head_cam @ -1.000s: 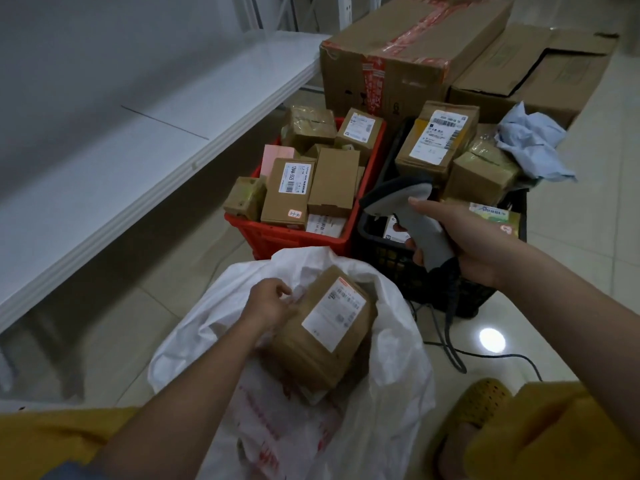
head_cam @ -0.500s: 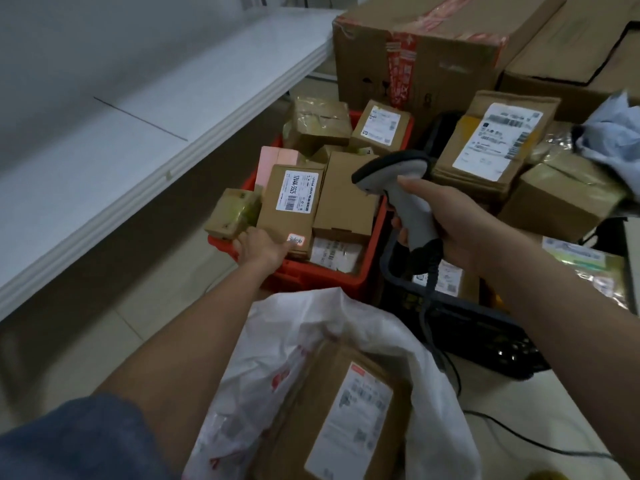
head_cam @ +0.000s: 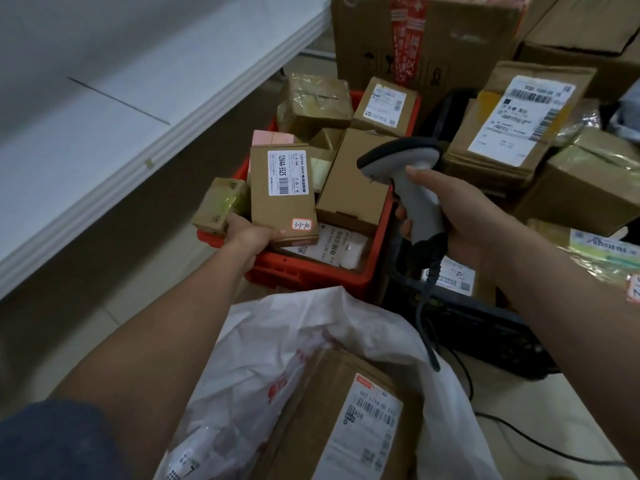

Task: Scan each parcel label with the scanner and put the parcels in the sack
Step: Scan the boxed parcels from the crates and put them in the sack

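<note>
A large cardboard carton (head_cam: 426, 39) with red tape stands at the back, behind two crates full of parcels. In the near foreground lies the white sack (head_cam: 287, 344), its mouth open, and inside it a brown parcel (head_cam: 332, 420) rests with its white label turned up. The red crate (head_cam: 311, 271) sits on the floor behind the sack, and the black crate (head_cam: 485, 327) stands just beside it on the right. On top of the black crate's pile there is a big flat parcel (head_cam: 512, 126) with a long shipping label. The left hand (head_cam: 249, 233) holds the near end of a small brown box (head_cam: 282, 192) over the front left corner of the red crate, the thumb on its top face beside a little handwritten sticker; the box's barcode label faces up. The right hand (head_cam: 453, 220) is closed around the grip of the grey scanner (head_cam: 405, 178), with the index finger lying along the front of the handle. The scanner head is turned to the left, above a plain brown box (head_cam: 356, 181) in the red crate, near the small brown box. Its black cable (head_cam: 429, 306) hangs down over the sack's edge.
</note>
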Demonstrator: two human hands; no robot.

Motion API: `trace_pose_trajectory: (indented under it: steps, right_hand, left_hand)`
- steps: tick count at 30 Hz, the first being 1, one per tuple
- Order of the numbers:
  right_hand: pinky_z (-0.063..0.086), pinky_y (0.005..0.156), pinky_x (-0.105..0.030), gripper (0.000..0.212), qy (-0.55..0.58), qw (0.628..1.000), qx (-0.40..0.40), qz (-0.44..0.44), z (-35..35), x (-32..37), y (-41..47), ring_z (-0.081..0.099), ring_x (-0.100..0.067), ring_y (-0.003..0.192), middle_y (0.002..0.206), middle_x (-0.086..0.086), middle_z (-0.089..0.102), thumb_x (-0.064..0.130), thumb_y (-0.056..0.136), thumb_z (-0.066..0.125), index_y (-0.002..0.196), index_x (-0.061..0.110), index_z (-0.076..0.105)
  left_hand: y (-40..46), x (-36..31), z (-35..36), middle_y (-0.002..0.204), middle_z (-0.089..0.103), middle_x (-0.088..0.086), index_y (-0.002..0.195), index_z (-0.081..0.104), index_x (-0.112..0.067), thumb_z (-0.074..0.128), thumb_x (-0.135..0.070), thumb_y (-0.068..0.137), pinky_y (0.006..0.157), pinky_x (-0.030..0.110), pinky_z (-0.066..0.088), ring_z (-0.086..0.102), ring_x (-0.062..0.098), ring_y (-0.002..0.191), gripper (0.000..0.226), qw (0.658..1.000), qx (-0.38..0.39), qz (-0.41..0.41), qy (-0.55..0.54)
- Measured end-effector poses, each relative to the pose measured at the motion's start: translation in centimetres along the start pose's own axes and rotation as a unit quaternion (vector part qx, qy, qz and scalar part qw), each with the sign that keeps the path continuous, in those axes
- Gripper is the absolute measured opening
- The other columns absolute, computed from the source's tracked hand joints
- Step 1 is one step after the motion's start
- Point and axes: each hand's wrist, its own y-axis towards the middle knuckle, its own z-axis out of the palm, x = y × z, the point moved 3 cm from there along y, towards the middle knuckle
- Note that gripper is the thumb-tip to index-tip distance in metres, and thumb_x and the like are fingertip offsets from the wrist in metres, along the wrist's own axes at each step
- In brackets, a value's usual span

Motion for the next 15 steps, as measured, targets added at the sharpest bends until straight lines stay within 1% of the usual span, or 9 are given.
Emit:
trace_pose_trajectory:
  steps: [2,4,6,7,8,10,11,14,15]
  right_hand:
    - [0.052,0.06,-0.027,0.039,-0.002,1.0,-0.001,-0.003,0.1,0.0,-0.3,0.057,-0.016,0.065,0.085,-0.007,0.06,0.042,0.094,0.06,0.114,0.009,0.061]
    - [0.052,0.057,-0.025,0.039,-0.009,1.0,-0.001,-0.008,0.2,0.3,-0.8,0.058,-0.015,0.066,0.088,-0.007,0.06,0.042,0.094,0.06,0.116,0.009,0.06]
    - [0.051,0.054,-0.024,0.039,-0.016,1.0,0.001,-0.016,0.4,0.8,-1.5,0.058,-0.015,0.067,0.09,-0.006,0.06,0.041,0.095,0.058,0.117,0.009,0.06]
    - [0.051,0.053,-0.024,0.039,-0.02,1.0,0.001,-0.019,0.6,1.1,-2.0,0.059,-0.016,0.068,0.091,-0.006,0.06,0.041,0.096,0.058,0.117,0.009,0.06]
    - [0.051,0.053,-0.023,0.04,-0.028,0.999,0.0,-0.021,0.8,1.5,-2.6,0.059,-0.016,0.069,0.091,-0.006,0.061,0.042,0.096,0.057,0.116,0.009,0.06]
    - [0.052,0.053,-0.024,0.04,-0.049,0.998,-0.005,-0.03,1.1,2.5,-3.9,0.06,-0.017,0.07,0.091,-0.006,0.062,0.044,0.095,0.057,0.114,0.009,0.061]
    - [0.052,0.053,-0.024,0.04,-0.062,0.997,-0.005,-0.038,1.2,3.1,-4.8,0.061,-0.017,0.07,0.09,-0.006,0.062,0.044,0.095,0.058,0.113,0.009,0.061]
    - [0.05,0.051,-0.024,0.039,-0.108,0.992,0.002,-0.062,1.6,5.3,-7.7,0.06,-0.016,0.066,0.085,-0.005,0.06,0.046,0.095,0.057,0.109,0.01,0.061]
    - [0.049,0.05,-0.024,0.036,-0.117,0.991,0.006,-0.067,1.7,6.0,-8.9,0.06,-0.015,0.063,0.083,-0.005,0.06,0.046,0.095,0.057,0.105,0.011,0.061]
  left_hand:
    - [-0.1,-0.1,-0.2,0.119,0.065,0.006,0.134,0.044,-0.013,0.088,-0.026,0.061,0.095,0.046,0.051,0.063,0.025,0.106,0.086,0.998,0.033,-0.012,-0.055]
    - [-0.8,-0.6,-0.4,0.112,0.069,0.005,0.125,0.055,-0.013,0.08,-0.032,0.07,0.087,0.04,0.056,0.068,0.02,0.095,0.064,0.989,0.069,-0.021,-0.126]
    - [-2.4,-1.8,-1.2,0.099,0.071,0.002,0.115,0.058,-0.016,0.07,-0.029,0.085,0.069,0.03,0.057,0.068,0.013,0.083,0.035,0.978,0.091,-0.018,-0.184]
    - [-3.2,-2.5,-1.9,0.095,0.07,0.0,0.114,0.058,-0.018,0.066,-0.026,0.089,0.062,0.027,0.055,0.068,0.011,0.08,0.028,0.974,0.096,-0.017,-0.203]
    - [-4.0,-3.1,-2.7,0.094,0.07,0.0,0.114,0.058,-0.019,0.065,-0.025,0.09,0.062,0.028,0.055,0.068,0.012,0.081,0.025,0.971,0.095,-0.015,-0.221]
    - [-5.8,-4.1,-4.5,0.095,0.069,0.003,0.113,0.059,-0.017,0.067,-0.022,0.089,0.074,0.036,0.058,0.069,0.017,0.089,0.025,0.963,0.085,-0.001,-0.254]
    - [-6.9,-4.5,-5.4,0.094,0.069,0.004,0.114,0.06,-0.014,0.068,-0.021,0.088,0.075,0.037,0.058,0.068,0.019,0.09,0.028,0.96,0.085,0.007,-0.265]
    - [-10.0,-4.9,-8.1,0.088,0.067,0.006,0.115,0.062,-0.009,0.073,-0.02,0.085,0.054,0.028,0.057,0.067,0.018,0.082,0.034,0.951,0.099,0.015,-0.292]
    - [-10.9,-4.8,-9.0,0.088,0.067,0.006,0.112,0.063,-0.008,0.074,-0.021,0.083,0.05,0.026,0.056,0.067,0.017,0.081,0.033,0.95,0.092,0.015,-0.297]
